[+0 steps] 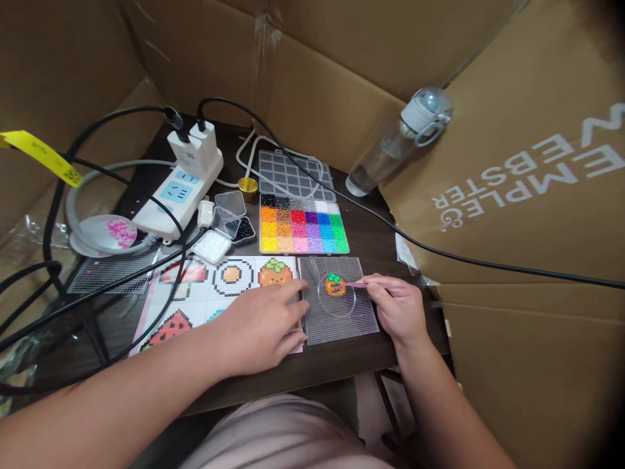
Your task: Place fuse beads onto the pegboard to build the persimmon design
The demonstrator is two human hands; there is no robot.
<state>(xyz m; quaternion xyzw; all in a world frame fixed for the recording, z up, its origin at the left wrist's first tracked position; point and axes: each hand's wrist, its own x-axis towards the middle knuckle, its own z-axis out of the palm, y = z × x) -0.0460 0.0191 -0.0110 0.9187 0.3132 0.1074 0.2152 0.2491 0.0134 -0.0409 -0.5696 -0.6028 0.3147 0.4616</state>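
Observation:
My right hand point(398, 306) is closed around slim pink tweezers point(361, 284). Their tip reaches a small persimmon-shaped figure of orange and green fuse beads point(335, 286), which has some dark beads in its middle. The figure lies on a clear pegboard point(364, 319), within a round transparent outline. With fingers apart, my left hand point(266, 322) rests on the pattern sheet point(195, 293), its fingertips at the pegboard's left edge. Pixel pictures of a mushroom, an egg, a persimmon and a watermelon slice show on the sheet; my left hand and forearm cover part of it.
Behind the pegboard is an open compartment box point(303, 228) of coloured beads. Small clear boxes point(212, 246) hold white and black beads. A power strip point(178, 195), black cables point(293, 153), a dish of pink beads point(105, 234) and a water bottle point(400, 140) stand around. Cardboard walls point(322, 65) enclose the table.

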